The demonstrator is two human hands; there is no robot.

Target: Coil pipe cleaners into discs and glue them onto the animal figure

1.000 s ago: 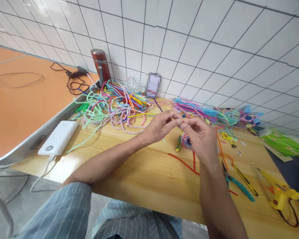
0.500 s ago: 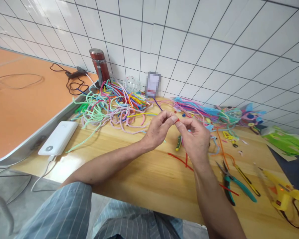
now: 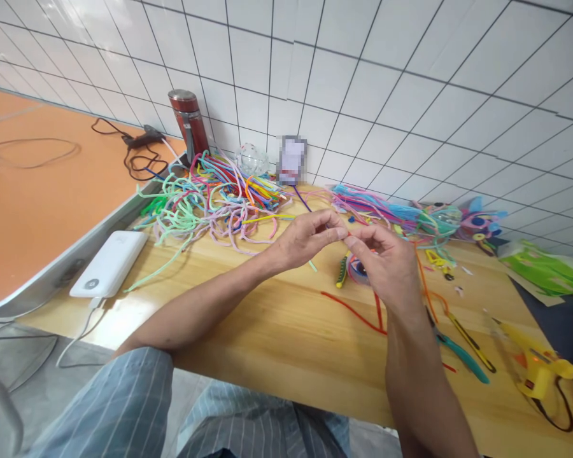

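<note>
My left hand [image 3: 318, 236] and my right hand [image 3: 386, 261] meet over the middle of the table, both closed with thumb and fingertips pinched. Between the fingertips shows a small bit of red pipe cleaner [image 3: 348, 234], mostly covered by the fingers. A red strand [image 3: 378, 312] shows below my right hand; whether it joins the held piece I cannot tell. Another red pipe cleaner [image 3: 344, 305] lies on the wooden table [image 3: 267, 331]. Partly behind my right hand are a round pink-and-blue piece [image 3: 359, 270] and a small green-and-yellow tool [image 3: 342, 271].
Tangled pipe cleaners [image 3: 219, 197] lie at the back left, near a red thermos [image 3: 190, 127] and a white power bank [image 3: 109, 264]. A phone [image 3: 292, 160] leans on the wall. At right are teal-handled pliers [image 3: 463, 357], a yellow cutter [image 3: 472, 343] and a yellow glue gun [image 3: 539, 369].
Both hands have moved slightly right, still pinched together on the red piece. More of the round pink-and-blue piece shows, and my right forearm covers more of the pliers.
</note>
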